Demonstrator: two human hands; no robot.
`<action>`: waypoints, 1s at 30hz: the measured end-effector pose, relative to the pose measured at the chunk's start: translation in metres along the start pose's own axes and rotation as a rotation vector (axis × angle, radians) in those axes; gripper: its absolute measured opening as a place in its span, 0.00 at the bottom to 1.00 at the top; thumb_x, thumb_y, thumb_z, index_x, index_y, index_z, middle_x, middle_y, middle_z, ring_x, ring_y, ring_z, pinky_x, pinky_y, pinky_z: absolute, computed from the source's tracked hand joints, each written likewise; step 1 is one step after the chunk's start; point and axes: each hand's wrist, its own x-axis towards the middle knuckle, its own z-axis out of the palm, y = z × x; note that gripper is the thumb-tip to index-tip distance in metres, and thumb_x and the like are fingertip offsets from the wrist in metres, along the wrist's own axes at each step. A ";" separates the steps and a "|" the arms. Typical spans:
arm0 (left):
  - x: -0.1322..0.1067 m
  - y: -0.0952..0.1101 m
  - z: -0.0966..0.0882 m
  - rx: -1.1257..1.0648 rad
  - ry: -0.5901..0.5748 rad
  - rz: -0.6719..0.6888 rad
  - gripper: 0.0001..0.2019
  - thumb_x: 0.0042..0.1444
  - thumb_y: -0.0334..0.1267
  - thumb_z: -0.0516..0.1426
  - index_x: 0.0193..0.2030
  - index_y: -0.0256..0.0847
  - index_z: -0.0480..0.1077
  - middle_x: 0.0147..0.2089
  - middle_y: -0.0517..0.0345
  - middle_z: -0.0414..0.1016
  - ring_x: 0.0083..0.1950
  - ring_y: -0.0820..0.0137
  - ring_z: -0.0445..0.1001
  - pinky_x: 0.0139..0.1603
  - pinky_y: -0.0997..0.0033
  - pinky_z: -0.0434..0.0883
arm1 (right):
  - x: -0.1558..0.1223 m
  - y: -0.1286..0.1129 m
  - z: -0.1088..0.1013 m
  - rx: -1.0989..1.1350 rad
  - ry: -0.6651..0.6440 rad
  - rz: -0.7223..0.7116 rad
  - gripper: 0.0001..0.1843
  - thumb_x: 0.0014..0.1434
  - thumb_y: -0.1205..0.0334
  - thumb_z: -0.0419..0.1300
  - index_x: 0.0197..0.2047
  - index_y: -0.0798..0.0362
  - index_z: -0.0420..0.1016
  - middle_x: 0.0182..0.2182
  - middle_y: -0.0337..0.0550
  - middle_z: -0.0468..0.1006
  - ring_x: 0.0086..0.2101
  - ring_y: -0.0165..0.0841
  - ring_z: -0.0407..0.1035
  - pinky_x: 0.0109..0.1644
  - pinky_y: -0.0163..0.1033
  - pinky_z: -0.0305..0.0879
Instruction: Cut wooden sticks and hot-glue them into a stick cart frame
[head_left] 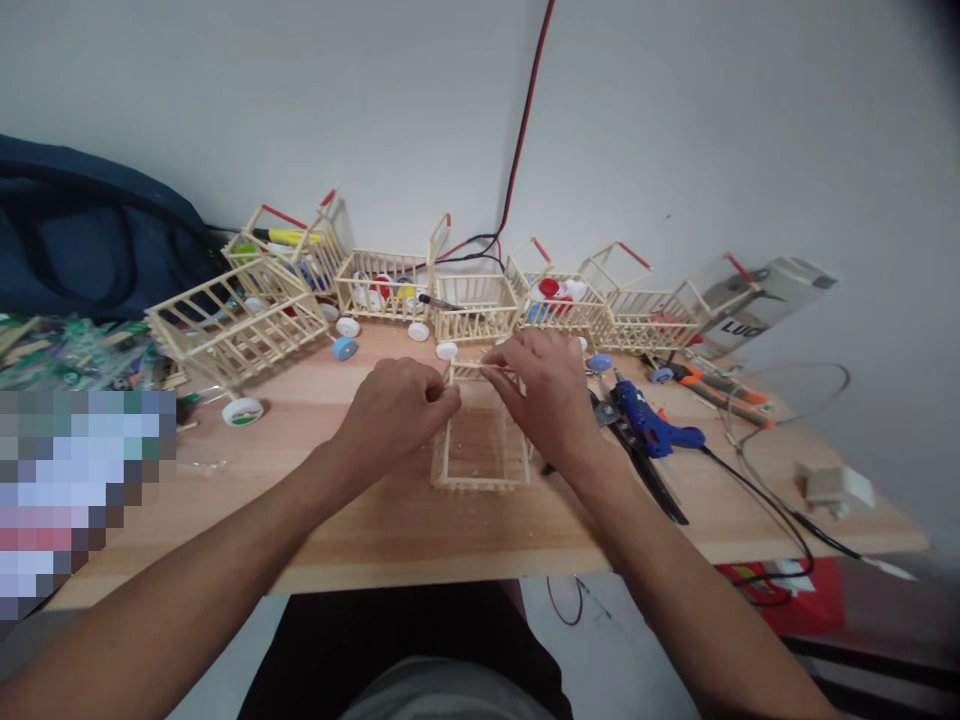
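Observation:
A small wooden stick frame [486,485], rectangular and open in the middle, lies on the table in front of me. My left hand [397,405] is closed at its far left corner, thumb and fingers pinched on the frame's edge. At the far end, my right hand [544,390] pinches a thin wooden stick [470,371] between thumb and fingertips. That stick runs across the far side, between both hands. My fingers partly hide the frame's upper corners.
Behind my hands stand several stick carts [247,320] with bottle-cap wheels and red-tipped handles. To the right lie a blue glue gun [652,420], black-handled cutters [641,465] and orange-grey pliers [724,395]. A blue bag [90,230] and scrap sticks [82,350] are at left.

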 end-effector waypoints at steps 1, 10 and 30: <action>0.000 -0.001 0.000 0.002 -0.002 -0.001 0.19 0.54 0.37 0.53 0.13 0.39 0.61 0.14 0.59 0.66 0.18 0.75 0.59 0.26 0.70 0.51 | -0.002 0.002 -0.004 0.022 0.033 0.010 0.08 0.65 0.60 0.56 0.43 0.50 0.76 0.36 0.44 0.75 0.41 0.40 0.66 0.43 0.44 0.53; 0.000 -0.007 0.002 0.049 0.008 0.042 0.19 0.56 0.39 0.53 0.14 0.40 0.64 0.15 0.59 0.67 0.19 0.73 0.60 0.27 0.69 0.52 | -0.036 0.012 -0.032 0.070 0.245 0.135 0.16 0.66 0.66 0.51 0.52 0.48 0.76 0.41 0.48 0.73 0.44 0.39 0.66 0.47 0.46 0.59; 0.009 0.002 0.005 0.379 0.401 0.663 0.10 0.63 0.28 0.52 0.40 0.39 0.75 0.39 0.50 0.76 0.43 0.63 0.67 0.44 0.61 0.67 | -0.058 -0.005 -0.016 0.352 0.022 0.478 0.24 0.64 0.49 0.55 0.54 0.58 0.74 0.30 0.43 0.77 0.30 0.34 0.69 0.38 0.39 0.63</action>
